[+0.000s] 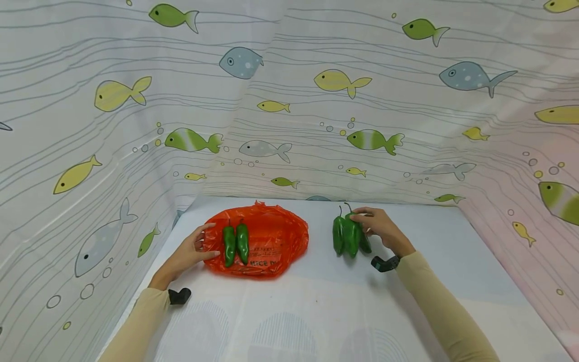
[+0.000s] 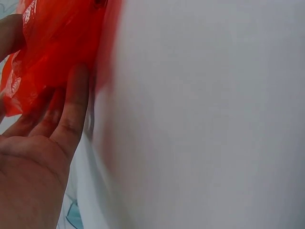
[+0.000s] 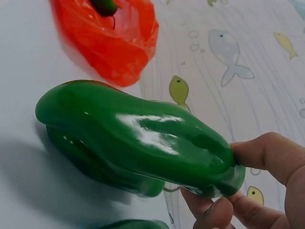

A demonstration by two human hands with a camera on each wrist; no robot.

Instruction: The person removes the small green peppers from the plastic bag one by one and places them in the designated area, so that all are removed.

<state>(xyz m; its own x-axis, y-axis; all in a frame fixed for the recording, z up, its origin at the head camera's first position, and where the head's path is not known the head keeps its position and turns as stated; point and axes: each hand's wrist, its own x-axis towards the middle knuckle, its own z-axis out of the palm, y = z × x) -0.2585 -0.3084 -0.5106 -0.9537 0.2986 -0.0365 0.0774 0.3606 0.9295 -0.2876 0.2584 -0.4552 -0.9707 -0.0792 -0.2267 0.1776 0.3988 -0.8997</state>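
Two green peppers (image 1: pixel 236 244) lie side by side on a red plastic bag (image 1: pixel 271 236). At the bag's left edge is my left hand (image 1: pixel 187 254), fingers spread and touching the plastic; the left wrist view shows the fingers (image 2: pixel 71 105) against the red film (image 2: pixel 57 43). My right hand (image 1: pixel 382 229) pinches the stem end of a green pepper (image 1: pixel 351 234), which has a pepper on each side of it. In the right wrist view that pepper (image 3: pixel 143 138) is held between thumb and fingers, above another pepper (image 3: pixel 90 162).
The white table surface (image 1: pixel 289 311) has a pale printed pattern toward the front. A fish-print sheet (image 1: pixel 289 125) stands behind it and along both sides. Black wrist devices sit at the left wrist (image 1: pixel 180 296) and right wrist (image 1: pixel 384 263).
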